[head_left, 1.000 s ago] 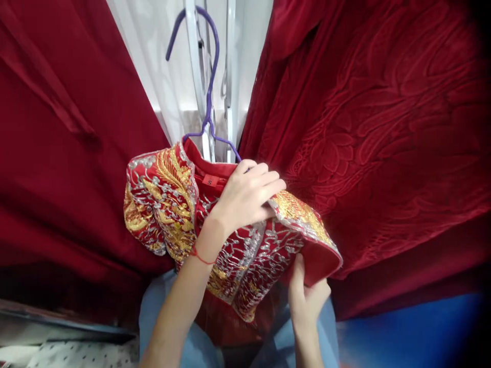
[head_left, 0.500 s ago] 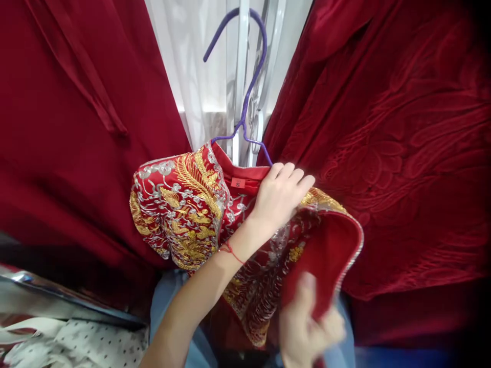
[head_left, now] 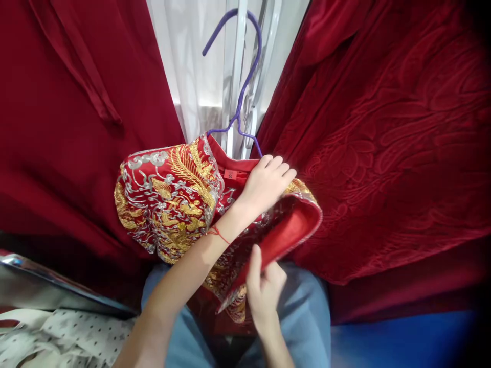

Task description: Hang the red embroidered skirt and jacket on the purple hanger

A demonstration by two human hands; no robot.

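Observation:
A red jacket with gold and silver embroidery hangs on a purple hanger, a small size label inside its collar. My left hand, a red string on its wrist, is closed over the jacket's shoulder beside the hanger's arm. Lower down, my right hand pinches the edge of the jacket's front panel, thumb up, and the plain red lining shows above it. The panel is folded over, and my left forearm crosses in front of the jacket.
Dark red cloth hangs at the left and a patterned red garment at the right. White metal bars stand behind the hanger. Dotted white fabric lies at lower left; blue-clad knees are below.
My right hand has moved up and to the left with the panel edge, folding the panel inward. The jacket and my left hand sit slightly further left in view.

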